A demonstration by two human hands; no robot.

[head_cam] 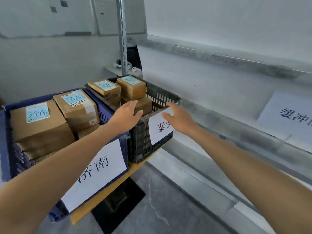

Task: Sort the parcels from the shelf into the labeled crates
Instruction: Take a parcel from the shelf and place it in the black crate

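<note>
A black crate [162, 97] with a white handwritten label [160, 129] holds three brown parcels, two with blue stickers [104, 89] [132, 86] and a lower plain one [143, 104]. My left hand [125, 115] hovers over the crate's near edge, fingers straight, touching or just above the plain parcel. My right hand [179, 118] is spread open at the crate's front right corner, holding nothing. To the left, a blue crate [6, 132] with its own white label [99, 174] is full of larger brown parcels with blue stickers [38, 122] [77, 107].
Both crates sit on a yellow-edged cart top [104, 196] over a dark base. A grey metal shelf [219, 92] runs along the right with a white paper sign [290, 115] on it. A metal upright [122, 38] stands behind the crates, with white devices on a small table beyond.
</note>
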